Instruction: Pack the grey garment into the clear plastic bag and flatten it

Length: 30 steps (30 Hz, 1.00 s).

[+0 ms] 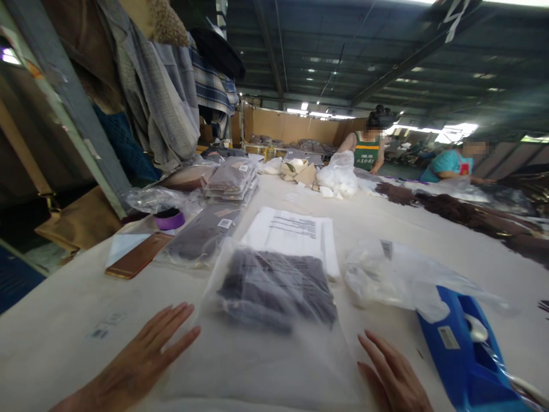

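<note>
Clear plastic bag (266, 366) on table (64, 315) between left hand (158, 343) and right hand (392, 369); both unclenched, grasping nothing. Dark folded item (278, 283) already inside; near end apparently not yet folded over.

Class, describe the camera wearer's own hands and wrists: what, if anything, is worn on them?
The left hand and right hand are bare, with no gloves, rings or markings showing. The left wrist shows no sleeve, watch or bracelet; the right wrist is out of frame.
</note>
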Each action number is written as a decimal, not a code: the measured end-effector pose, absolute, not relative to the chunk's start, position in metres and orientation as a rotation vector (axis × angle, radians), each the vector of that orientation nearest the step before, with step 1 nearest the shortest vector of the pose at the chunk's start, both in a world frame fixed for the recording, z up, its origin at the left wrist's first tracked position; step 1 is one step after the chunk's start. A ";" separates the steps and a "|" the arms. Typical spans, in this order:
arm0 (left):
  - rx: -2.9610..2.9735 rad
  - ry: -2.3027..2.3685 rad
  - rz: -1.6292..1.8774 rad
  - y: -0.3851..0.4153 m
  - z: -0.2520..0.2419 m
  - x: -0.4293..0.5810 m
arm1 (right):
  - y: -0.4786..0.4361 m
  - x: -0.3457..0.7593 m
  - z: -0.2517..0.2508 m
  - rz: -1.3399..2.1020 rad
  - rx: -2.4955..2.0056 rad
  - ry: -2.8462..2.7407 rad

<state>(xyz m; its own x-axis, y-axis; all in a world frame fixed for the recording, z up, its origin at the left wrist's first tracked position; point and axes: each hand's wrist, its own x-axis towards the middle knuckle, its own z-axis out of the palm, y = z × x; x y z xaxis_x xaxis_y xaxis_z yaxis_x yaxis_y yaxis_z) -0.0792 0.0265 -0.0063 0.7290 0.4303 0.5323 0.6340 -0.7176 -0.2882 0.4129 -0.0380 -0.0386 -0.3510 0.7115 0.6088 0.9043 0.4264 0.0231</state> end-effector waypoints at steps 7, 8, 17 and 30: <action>-2.783 -0.613 -0.517 0.057 0.006 -0.043 | 0.025 0.402 -0.012 -0.595 -0.894 -2.635; -2.817 -0.595 -0.503 0.057 0.007 -0.046 | 0.027 0.403 -0.011 -0.586 -0.873 -2.651; -2.845 -0.783 -0.581 0.053 0.006 -0.058 | 0.027 0.386 -0.013 -0.198 -0.808 -2.705; -2.864 -0.854 -0.794 0.054 -0.015 -0.065 | 0.022 0.380 -0.025 0.239 -1.021 -2.295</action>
